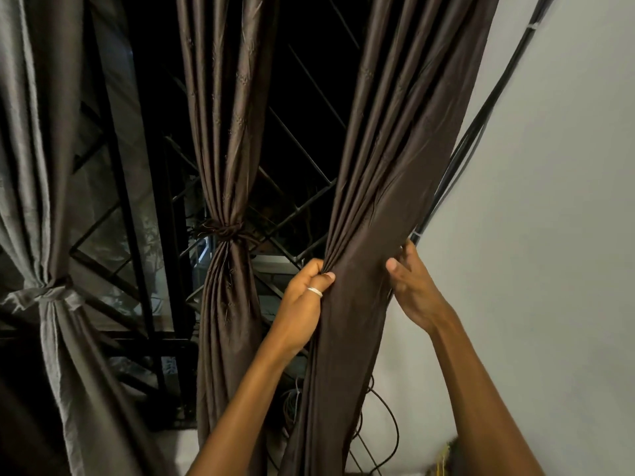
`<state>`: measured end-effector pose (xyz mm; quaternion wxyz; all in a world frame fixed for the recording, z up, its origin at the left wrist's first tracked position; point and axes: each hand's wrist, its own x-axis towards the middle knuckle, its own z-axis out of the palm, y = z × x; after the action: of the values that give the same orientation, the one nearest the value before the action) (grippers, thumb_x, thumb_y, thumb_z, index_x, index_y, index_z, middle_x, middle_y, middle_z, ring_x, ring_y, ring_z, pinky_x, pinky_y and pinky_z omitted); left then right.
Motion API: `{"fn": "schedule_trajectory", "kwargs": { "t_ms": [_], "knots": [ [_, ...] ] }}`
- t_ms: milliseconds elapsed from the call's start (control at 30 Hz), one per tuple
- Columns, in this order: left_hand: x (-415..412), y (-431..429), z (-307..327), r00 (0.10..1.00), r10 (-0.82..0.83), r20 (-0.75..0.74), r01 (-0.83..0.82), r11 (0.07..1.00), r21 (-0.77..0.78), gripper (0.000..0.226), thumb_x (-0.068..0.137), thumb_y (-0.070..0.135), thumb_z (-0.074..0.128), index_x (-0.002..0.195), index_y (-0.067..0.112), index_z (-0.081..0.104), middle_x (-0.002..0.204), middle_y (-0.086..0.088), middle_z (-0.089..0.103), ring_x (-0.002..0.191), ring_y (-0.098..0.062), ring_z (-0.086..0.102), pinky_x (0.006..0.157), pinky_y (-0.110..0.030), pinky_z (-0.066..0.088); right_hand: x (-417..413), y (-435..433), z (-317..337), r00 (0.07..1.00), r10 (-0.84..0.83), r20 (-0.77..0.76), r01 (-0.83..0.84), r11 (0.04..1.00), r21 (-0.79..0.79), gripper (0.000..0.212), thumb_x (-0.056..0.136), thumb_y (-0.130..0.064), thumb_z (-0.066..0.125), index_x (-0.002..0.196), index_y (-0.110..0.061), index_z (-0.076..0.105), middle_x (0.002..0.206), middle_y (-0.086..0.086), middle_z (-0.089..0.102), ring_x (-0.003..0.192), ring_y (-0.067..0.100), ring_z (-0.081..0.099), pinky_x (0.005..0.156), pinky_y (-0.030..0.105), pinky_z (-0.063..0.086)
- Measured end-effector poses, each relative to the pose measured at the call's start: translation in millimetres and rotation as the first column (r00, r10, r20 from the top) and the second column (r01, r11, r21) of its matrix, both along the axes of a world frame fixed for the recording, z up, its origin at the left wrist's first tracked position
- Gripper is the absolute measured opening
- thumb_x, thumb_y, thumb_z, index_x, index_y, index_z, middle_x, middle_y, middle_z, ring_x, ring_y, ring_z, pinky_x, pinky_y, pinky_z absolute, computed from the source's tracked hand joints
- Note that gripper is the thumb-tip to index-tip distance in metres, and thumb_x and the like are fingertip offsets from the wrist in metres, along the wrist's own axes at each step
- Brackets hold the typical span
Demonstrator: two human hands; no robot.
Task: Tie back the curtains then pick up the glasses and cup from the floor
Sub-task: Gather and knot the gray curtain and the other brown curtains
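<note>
The left hand (305, 297) pinches a bunch of folds at one edge of the untied brown curtain (388, 166). The right hand (412, 290) hooks its fingers behind the other edge, thumb in front, with the cloth spread flat between the two grips. It is probably best to sweep the right edge over into the left fist, clear of the cables (460, 147) just behind it; the glasses and cup are out of view.

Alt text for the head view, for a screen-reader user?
Two bare hands gather an untied brown curtain beside a white wall: the left hand pinches its folds, the right hand grips its edge. To the left, a second brown curtain and a grey curtain hang already tied in front of a dark barred window.
</note>
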<state>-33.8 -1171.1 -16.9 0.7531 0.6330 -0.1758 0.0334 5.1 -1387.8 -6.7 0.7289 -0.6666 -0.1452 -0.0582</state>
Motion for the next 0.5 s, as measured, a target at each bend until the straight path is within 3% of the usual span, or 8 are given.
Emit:
{"fn": "schedule_trajectory", "kwargs": {
  "t_ms": [100, 200, 233, 300, 333, 400, 500],
  "knots": [
    [4.8, -1.1, 0.8, 0.998, -0.029, -0.064, 0.026, 0.999, -0.048, 0.035, 0.102, 0.019, 0.046, 0.133, 0.006, 0.059, 0.132, -0.012, 0.065, 0.119, -0.019, 0.064, 0.106, -0.038, 0.05, 4.5, -1.9, 5.6, 0.972, 0.191, -0.136, -0.169, 0.973, 0.16, 0.113, 0.044, -0.044, 0.102, 0.14, -0.016, 0.049, 0.13, 0.0, 0.07, 0.121, 0.021, 0.066, 0.093, 0.032, 0.058],
    [7.1, -2.3, 4.6, 0.986, -0.088, -0.139, 0.075, 0.993, -0.096, 0.056, 0.091, 0.031, 0.055, 0.143, 0.009, 0.052, 0.139, -0.007, 0.063, 0.126, -0.02, 0.061, 0.11, -0.042, 0.047, 10.2, -0.4, 4.5, 0.948, 0.254, -0.192, -0.211, 0.953, 0.218, 0.107, 0.035, -0.034, 0.106, 0.128, -0.015, 0.057, 0.117, 0.004, 0.075, 0.108, 0.023, 0.072, 0.084, 0.036, 0.061],
    [10.3, -2.7, 4.1, 0.984, -0.101, -0.146, 0.086, 0.991, -0.104, 0.053, 0.09, 0.032, 0.057, 0.138, 0.009, 0.056, 0.133, 0.001, 0.067, 0.122, -0.012, 0.063, 0.109, -0.037, 0.049, 12.1, -0.8, 4.1, 0.945, 0.259, -0.199, -0.213, 0.951, 0.226, 0.102, 0.036, -0.031, 0.106, 0.126, -0.014, 0.06, 0.117, 0.007, 0.075, 0.108, 0.025, 0.073, 0.084, 0.038, 0.062],
    [10.7, -2.5, 9.5, 0.993, -0.043, -0.108, 0.038, 0.998, -0.041, 0.015, 0.101, 0.018, 0.05, 0.101, 0.011, 0.063, 0.094, 0.024, 0.075, 0.092, 0.011, 0.067, 0.086, -0.012, 0.053, 13.2, -1.5, 5.7, 0.945, 0.261, -0.199, -0.219, 0.953, 0.21, 0.081, 0.049, -0.019, 0.102, 0.121, -0.012, 0.067, 0.12, 0.012, 0.074, 0.11, 0.03, 0.072, 0.085, 0.041, 0.061],
    [12.8, -0.8, 9.2, 0.996, 0.011, -0.083, -0.01, 1.0, 0.014, 0.021, 0.103, 0.011, 0.045, 0.088, 0.015, 0.058, 0.079, 0.025, 0.073, 0.08, 0.011, 0.067, 0.073, -0.009, 0.051, 13.5, -2.8, 7.1, 0.952, 0.24, -0.192, -0.206, 0.962, 0.181, 0.065, 0.06, -0.011, 0.097, 0.119, -0.012, 0.07, 0.121, 0.014, 0.073, 0.112, 0.032, 0.071, 0.088, 0.043, 0.061],
    [16.3, -0.8, 10.5, 0.994, 0.111, -0.01, -0.109, 0.99, 0.094, 0.024, 0.105, 0.013, 0.045, 0.086, 0.015, 0.06, 0.082, 0.01, 0.074, 0.082, -0.007, 0.069, 0.07, -0.022, 0.055, 12.7, -3.9, 11.8, 0.977, 0.123, -0.177, -0.109, 0.991, 0.083, 0.047, 0.075, 0.0, 0.083, 0.12, -0.011, 0.07, 0.123, 0.014, 0.072, 0.116, 0.034, 0.069, 0.097, 0.048, 0.058],
    [17.9, -6.4, 10.2, 0.943, 0.288, 0.167, -0.322, 0.915, 0.243, 0.019, 0.104, 0.024, 0.051, 0.092, 0.017, 0.063, 0.085, -0.012, 0.069, 0.073, -0.024, 0.065, 0.067, -0.043, 0.052, 14.4, -1.4, 15.6, 0.979, -0.163, -0.123, 0.151, 0.984, -0.099, 0.053, 0.071, -0.018, 0.087, 0.12, -0.014, 0.069, 0.115, 0.005, 0.076, 0.11, 0.029, 0.071, 0.099, 0.044, 0.057]
  ]
}}
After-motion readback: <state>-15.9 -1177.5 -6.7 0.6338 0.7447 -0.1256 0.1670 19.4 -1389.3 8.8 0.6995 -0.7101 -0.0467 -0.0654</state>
